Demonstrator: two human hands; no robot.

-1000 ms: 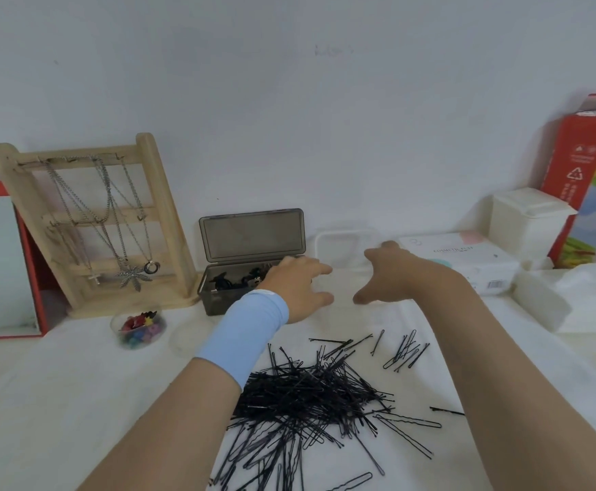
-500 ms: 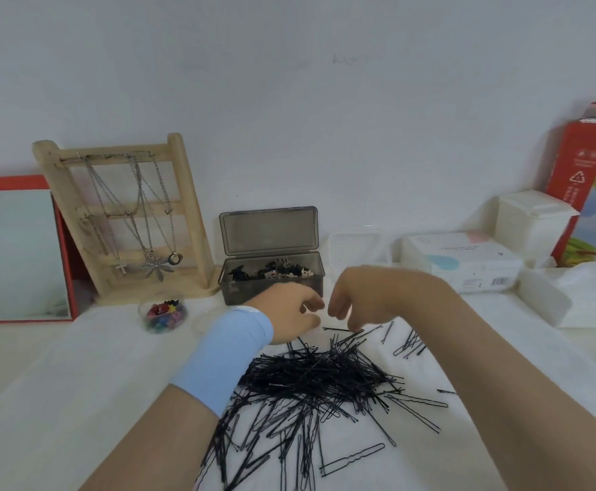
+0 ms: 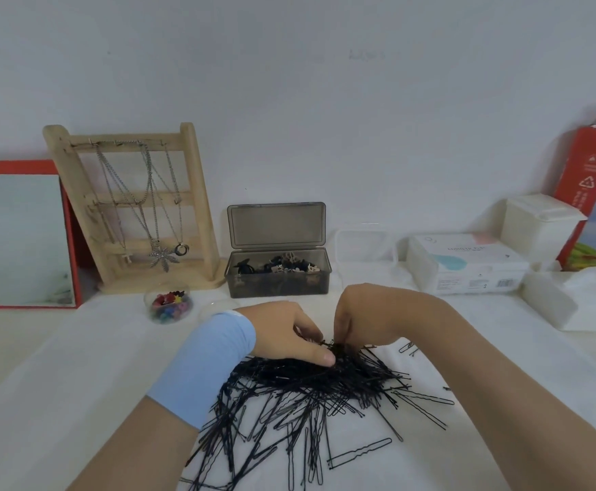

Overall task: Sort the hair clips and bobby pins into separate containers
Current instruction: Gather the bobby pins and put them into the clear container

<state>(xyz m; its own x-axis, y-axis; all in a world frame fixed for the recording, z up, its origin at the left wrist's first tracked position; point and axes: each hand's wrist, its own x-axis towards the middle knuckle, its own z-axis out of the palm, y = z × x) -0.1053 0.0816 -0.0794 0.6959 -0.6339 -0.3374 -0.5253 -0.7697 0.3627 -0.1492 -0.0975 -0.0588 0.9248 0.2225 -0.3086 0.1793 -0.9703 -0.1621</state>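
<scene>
1. A tangled heap of thin, wavy black wire bobby pins (image 3: 307, 395) lies on the white table (image 3: 59, 384).
2. At the heap's far edge, the left hand (image 3: 286, 331) and right hand (image 3: 364, 313) curl inward, each pinching pins.
3. Beyond them, a smoky translucent rectangular box (image 3: 279, 287) with its lid raised holds small hair clips (image 3: 282, 265).

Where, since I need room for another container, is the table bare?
Bare cloth lies left of the left hand and bobby pin pile, before the mirror and clip bowl, and right of the right hand, before the tissue box. Crowded: the pile itself and along the wall.
</scene>
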